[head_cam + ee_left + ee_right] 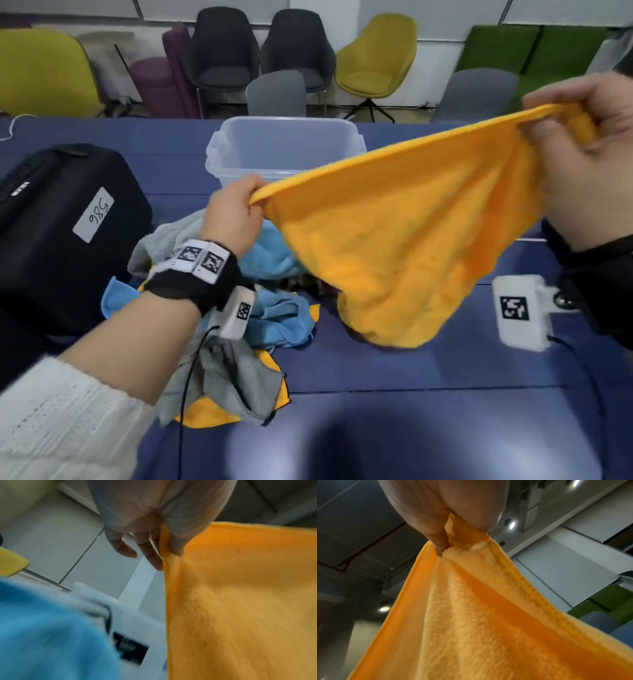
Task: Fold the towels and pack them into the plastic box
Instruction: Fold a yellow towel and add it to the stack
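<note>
Blue table (411,394) in a room with a row of chairs at the far side: dark grey, mustard yellow, plus a green sofa (534,51) at right. Clear plastic box (284,150) stands at the table's far edge, nothing visible inside. Orange towel (404,246) is held up in the air in front of it, stretched along its top edge, right end higher than left, the rest sagging down to just above the table. Left hand (236,216) pinches one end of that edge between thumb and fingers; left wrist view shows the thumb (176,543) pressed on the cloth, other fingers loosely out. Right hand (589,150) grips the other end, bunched in curled fingers. Pile of unfolded towels (239,308) under the left forearm: blue, grey, another orange one, possibly more underneath. Black case (65,240) with a white label reading "586" at left. White marker block (520,315) on the table at right.
</note>
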`<state>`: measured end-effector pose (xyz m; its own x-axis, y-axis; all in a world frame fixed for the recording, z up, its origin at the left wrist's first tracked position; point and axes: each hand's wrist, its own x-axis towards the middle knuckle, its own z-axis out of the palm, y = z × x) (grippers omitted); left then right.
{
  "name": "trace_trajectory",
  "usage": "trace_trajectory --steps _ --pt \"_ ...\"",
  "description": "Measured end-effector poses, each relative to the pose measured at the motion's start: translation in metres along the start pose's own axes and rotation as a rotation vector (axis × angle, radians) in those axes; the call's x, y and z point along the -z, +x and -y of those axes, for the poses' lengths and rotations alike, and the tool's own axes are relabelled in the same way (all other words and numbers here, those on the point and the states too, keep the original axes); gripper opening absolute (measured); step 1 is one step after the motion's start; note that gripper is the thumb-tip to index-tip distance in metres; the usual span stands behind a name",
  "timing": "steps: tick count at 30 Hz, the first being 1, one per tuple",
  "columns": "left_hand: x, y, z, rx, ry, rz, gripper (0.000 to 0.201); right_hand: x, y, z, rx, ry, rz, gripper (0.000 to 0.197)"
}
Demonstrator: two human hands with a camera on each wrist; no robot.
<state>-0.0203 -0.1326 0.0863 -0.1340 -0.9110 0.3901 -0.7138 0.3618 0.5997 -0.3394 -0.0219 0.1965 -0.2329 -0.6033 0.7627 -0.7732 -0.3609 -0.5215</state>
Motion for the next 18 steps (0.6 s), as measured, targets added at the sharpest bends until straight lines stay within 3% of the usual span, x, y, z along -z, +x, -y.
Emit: trace_trajectory --steps 2,5,7,9,13,18 --pt "0.024 0.007 -0.016 -0.076 -0.129 -0.027 0.032 0.019 0.012 -0.032 -0.064 0.009 -0.066 0.010" --pt "0.051 0.008 -0.041 -0.170 -0.297 0.006 0.024 0.057 0.020 -0.077 -0.232 0.004 -0.112 0.041" --pt "0.059 0.008 -0.056 -0.185 -0.360 0.060 0.023 0.065 0.012 -0.057 -0.331 0.018 -0.110 0.026" --pt "0.058 0.006 -0.069 -0.174 -0.367 0.095 0.026 0.069 0.002 -0.040 -0.349 -0.003 -0.022 0.005" --pt "0.045 -0.001 -0.087 -0.052 -0.548 0.067 0.029 0.093 -0.016 -0.063 -0.398 -0.048 0.197 0.022" --pt "0.033 -0.010 -0.111 0.025 -0.702 0.039 0.026 0.121 -0.024 -0.074 -0.463 -0.042 0.128 0.020"
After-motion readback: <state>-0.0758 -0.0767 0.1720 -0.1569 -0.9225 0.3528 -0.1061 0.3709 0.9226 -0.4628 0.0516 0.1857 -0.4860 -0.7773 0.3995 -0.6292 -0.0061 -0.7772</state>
